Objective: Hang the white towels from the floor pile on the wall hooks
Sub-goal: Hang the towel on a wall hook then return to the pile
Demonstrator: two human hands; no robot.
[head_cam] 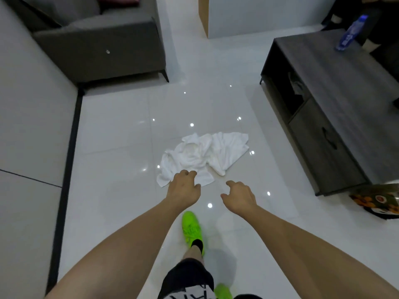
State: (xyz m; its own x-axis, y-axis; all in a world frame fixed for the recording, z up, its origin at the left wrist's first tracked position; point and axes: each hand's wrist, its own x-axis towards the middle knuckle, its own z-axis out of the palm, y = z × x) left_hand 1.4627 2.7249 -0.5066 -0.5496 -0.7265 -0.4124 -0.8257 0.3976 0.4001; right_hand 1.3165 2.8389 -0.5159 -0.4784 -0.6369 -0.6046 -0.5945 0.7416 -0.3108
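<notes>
White towels [203,156] lie in one crumpled pile on the glossy white tile floor [121,130], and I take that pile as my landmark for everything else. Its long axis runs on a diagonal, from the low corner nearest me on my left side up to the squared corner farther away on my right, which points toward the dark wood TV cabinet [336,108]. The middle is bunched and creased, so I cannot tell how many towels are in it. My left hand [184,188] reaches out over the pile's near left corner, fingers loosely curled with the tips above the cloth; I cannot tell whether they touch it, and nothing is pinched. My right hand [237,196] hangs just beside the pile's near edge, to the right of it, over bare tile, fingers relaxed and slightly spread, holding nothing. My green shoe [192,228] is planted on the floor on the near side of the pile, between my two forearms. Beyond the pile to the left stands a grey sofa [101,50] against the wall. To the right of the pile runs the cabinet, with a blue-capped water bottle [350,33] on its top at the far end, and a patterned bag [377,201] lies on the floor by its near end.
</notes>
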